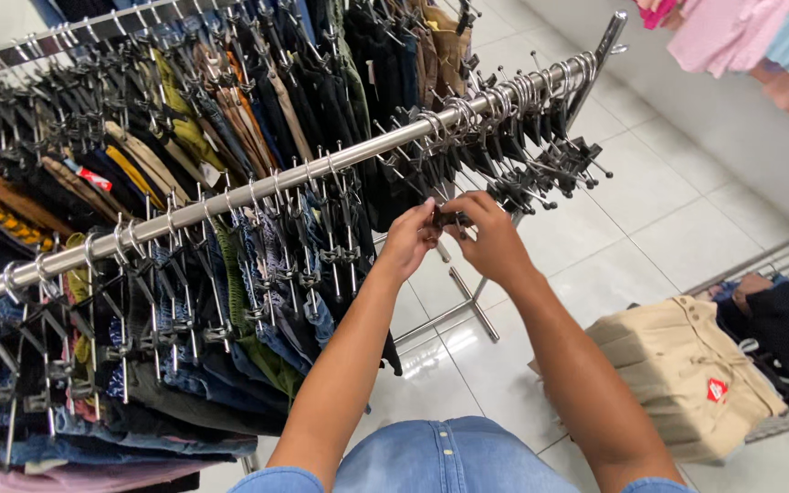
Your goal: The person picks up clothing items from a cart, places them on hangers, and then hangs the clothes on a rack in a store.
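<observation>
Both my hands are raised to a black clip hanger (447,217) that hangs below the long metal clothes rail (257,190). My left hand (410,239) pinches the hanger's left end. My right hand (488,239) grips its right end, fingers curled over the clip. A bunch of empty black clip hangers (522,151) hangs on the rail just above and to the right of my hands. To the left, several pairs of shorts and jeans (257,301) hang on clipped hangers.
A second rail (66,35) with dark and tan garments runs behind. Beige shorts with a red tag (687,370) lie on a low rack at the right. Pink and blue clothes (741,32) hang top right. White floor tiles (650,210) lie beyond the rail.
</observation>
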